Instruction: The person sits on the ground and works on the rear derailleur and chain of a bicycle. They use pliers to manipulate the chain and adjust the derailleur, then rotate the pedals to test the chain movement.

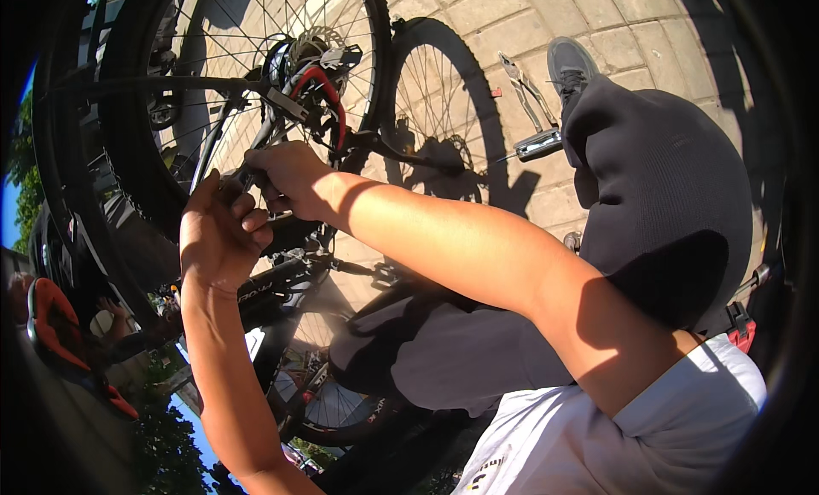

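Note:
My left hand [220, 226] and my right hand [292, 181] meet beside the bicycle wheel [375, 64], close to the frame near its hub. The fingers of my left hand are curled, and my right thumb and fingers are pinched together against them. A small dark part shows between the two hands, mostly covered by the fingers, so I cannot tell what it is. Just beyond them sit the brake disc [320, 47] and a curved red-and-black part [337, 111] near the hub. The bicycle's dark frame [277, 282] runs under my left wrist.
On the sunlit paving right of the wheel lie pliers [527, 94] and a dark-handled tool [539, 144], near my shoe [570, 64]. A red-and-black saddle [60, 333] is at far left. Another wheel [341, 401] shows below, and the bicycle's shadow [452, 77] crosses the paving.

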Demonstrator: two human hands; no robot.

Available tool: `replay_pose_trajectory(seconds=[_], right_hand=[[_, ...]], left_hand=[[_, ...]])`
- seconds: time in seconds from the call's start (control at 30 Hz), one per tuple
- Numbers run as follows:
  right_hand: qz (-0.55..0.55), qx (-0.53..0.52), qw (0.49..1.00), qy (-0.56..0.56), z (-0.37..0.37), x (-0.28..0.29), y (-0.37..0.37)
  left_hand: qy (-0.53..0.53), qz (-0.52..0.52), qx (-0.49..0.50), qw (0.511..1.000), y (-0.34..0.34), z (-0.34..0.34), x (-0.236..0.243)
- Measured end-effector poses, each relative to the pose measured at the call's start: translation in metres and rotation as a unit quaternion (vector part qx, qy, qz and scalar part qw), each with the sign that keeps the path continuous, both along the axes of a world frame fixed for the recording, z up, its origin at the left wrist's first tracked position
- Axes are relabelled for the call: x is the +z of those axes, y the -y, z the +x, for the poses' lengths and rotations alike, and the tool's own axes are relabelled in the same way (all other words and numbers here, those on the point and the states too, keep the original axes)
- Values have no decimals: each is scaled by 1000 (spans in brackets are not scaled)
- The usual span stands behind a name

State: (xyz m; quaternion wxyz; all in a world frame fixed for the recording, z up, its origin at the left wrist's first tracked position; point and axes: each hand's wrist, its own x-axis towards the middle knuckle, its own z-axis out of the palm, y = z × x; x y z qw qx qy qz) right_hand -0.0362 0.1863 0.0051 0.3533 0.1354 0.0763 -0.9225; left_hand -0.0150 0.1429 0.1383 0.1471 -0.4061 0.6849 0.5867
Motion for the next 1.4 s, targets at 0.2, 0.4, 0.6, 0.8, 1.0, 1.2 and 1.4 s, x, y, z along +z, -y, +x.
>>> replay_pose_trajectory(seconds=[0.2,0.4,0.6,0.8,1.0,1.2,1.4], right_hand=[[-25,11,999,27,-8,-10,-1],[-36,9,999,23,-11,-14,9],[-49,20,999,13,-12,-18,7],[-43,21,999,0,-12,-20,2],[-58,44,996,46,-12,-20,0],[-54,61,996,46,-9,-21,6],[72,131,983,-107,-1,-23,-4]], left_hand=[[13,-40,-19,999,8,-8,-1],[-13,-111,-32,993,10,-5,-8],[-27,-171,-84,981,15,-2,-14],[-47,-213,-137,966,28,-1,-18],[-30,-156,-55,986,9,5,-15],[-85,36,47,995,24,11,-16],[-207,100,114,967,34,30,-1]])
